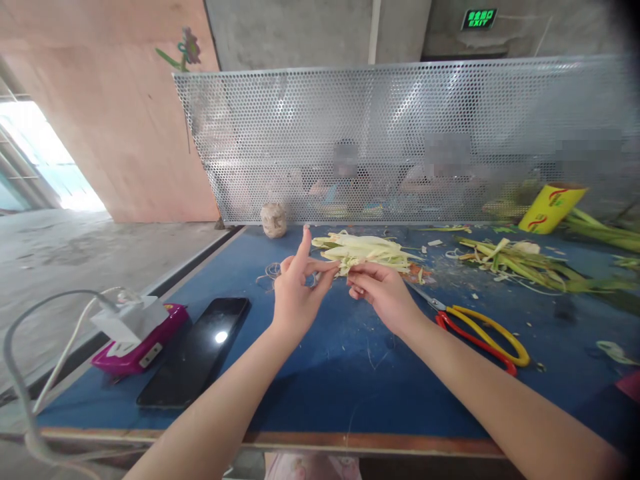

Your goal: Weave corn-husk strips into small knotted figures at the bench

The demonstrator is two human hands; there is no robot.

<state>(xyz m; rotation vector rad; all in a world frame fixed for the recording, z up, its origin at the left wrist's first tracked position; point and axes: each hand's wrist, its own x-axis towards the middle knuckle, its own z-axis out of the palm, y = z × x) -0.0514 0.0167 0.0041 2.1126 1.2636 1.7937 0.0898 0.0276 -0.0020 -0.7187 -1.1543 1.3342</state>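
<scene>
My left hand [300, 288] is closed in a pinch, its thumb pointing up and its fingertips meeting those of my right hand. My right hand [379, 291] also pinches, its fingers curled. Whatever lies between the fingertips is too small to make out. Just behind them lies a pile of pale yellow-green, husk-like leaves [367, 248], partly hidden by my fingers. A loose tangle of thin brown string [270, 273] lies left of my left hand. Scissors [480, 328] with one yellow and one red handle rest beside my right forearm, blades toward the pile.
A perforated metal screen [350, 120] borders the blue table [320, 400] at the back; people sit behind it. Green stalks [520, 263] and a yellow roll [550, 208] lie right. A phone [195, 350], a magenta box [140, 343] with chargers and a pale roll [273, 220] stand left.
</scene>
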